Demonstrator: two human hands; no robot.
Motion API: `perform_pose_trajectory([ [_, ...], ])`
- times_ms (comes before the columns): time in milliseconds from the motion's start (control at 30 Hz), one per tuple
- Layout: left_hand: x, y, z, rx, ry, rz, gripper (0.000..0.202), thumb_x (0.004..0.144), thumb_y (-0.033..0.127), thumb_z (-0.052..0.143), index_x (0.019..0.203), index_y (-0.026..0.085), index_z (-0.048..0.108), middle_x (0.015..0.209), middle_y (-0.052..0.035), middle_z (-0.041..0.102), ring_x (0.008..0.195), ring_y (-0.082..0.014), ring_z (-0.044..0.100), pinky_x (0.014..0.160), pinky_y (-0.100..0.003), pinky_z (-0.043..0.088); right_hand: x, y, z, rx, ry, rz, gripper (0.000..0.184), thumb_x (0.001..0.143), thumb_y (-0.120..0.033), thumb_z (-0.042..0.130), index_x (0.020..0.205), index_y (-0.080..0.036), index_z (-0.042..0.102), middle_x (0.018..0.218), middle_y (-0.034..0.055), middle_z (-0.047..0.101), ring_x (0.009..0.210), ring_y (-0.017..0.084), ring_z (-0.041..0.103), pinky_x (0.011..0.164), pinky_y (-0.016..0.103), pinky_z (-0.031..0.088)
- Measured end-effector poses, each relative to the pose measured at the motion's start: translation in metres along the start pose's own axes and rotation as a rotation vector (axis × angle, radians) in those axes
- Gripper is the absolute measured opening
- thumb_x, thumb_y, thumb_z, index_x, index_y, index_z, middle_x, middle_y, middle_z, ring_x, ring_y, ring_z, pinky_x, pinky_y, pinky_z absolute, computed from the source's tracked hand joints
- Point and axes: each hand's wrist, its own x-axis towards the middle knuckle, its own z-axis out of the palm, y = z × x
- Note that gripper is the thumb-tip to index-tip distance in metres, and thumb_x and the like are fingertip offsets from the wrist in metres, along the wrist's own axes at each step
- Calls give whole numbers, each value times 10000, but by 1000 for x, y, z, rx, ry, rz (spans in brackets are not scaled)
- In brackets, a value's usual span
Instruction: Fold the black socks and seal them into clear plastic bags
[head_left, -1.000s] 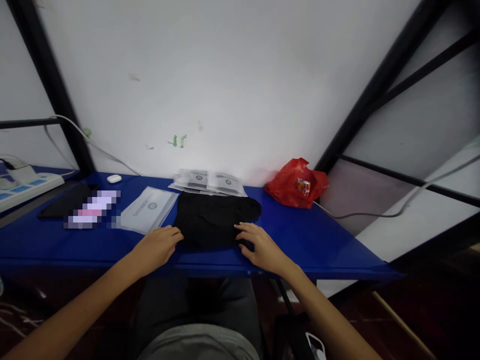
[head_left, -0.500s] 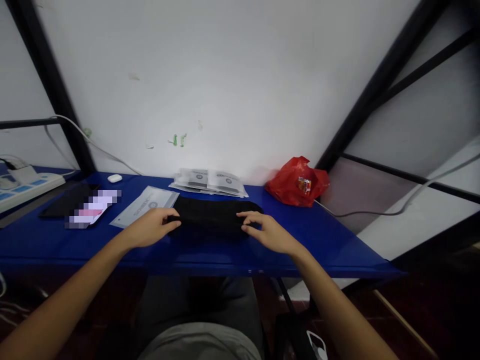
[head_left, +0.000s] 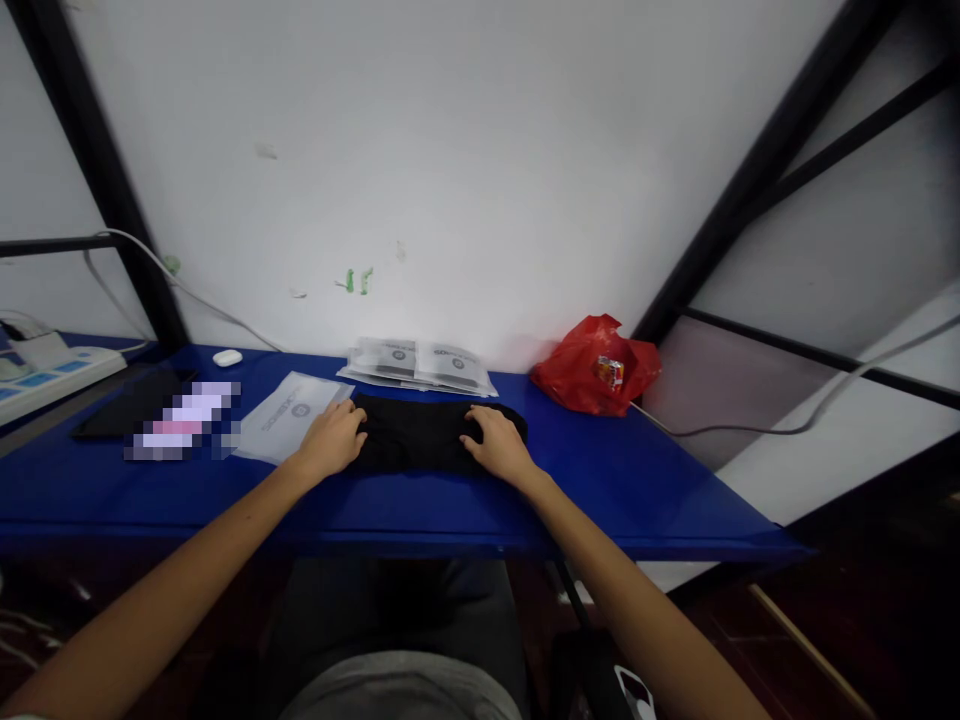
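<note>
A folded black cloth (head_left: 412, 435) lies flat on the blue table (head_left: 607, 480) in front of me; its exact kind of garment cannot be made out. At its left end, my left hand (head_left: 337, 437) has its fingers curled onto the edge. My right hand (head_left: 495, 442) grips near the right end, thumb and fingers bent on the fabric. Partly under my left wrist is a translucent printed plastic bag (head_left: 281, 415), lying flat. Behind the cloth, against the wall, is a stack of similar printed bags (head_left: 420, 365).
A red plastic bag (head_left: 585, 370) with a small packet sits at the back right. To the left are a phone (head_left: 184, 420) with a blurred screen, a dark tablet-like slab (head_left: 112, 410), a white earbud case (head_left: 227, 357) and a power strip (head_left: 60, 380).
The cloth's near side, held raised before, now lies flat on the table. Both hands have moved slightly inward and down onto the cloth, the right one a little to the left.
</note>
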Motion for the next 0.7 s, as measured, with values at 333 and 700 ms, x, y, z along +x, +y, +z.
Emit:
perform_pose_trajectory([
  [333,-36,6,-17,-127,-163,287,392,874,392,476,1197,179,540,1155,-85,586,1042,-239,537,866,-353,430,-33,5,-32,13,-206,-250,450,745,-465,660,1102,-192,647,1380,151,467,1313,320,376,1076,542,280],
  [700,-49,5,-26,-137,-185,228,275,815,150,388,982,186,602,985,-63,641,934,-218,587,802,-341,440,-49,7,-34,101,-191,-258,227,792,-172,546,978,-183,676,1310,119,545,1278,264,433,1067,474,335],
])
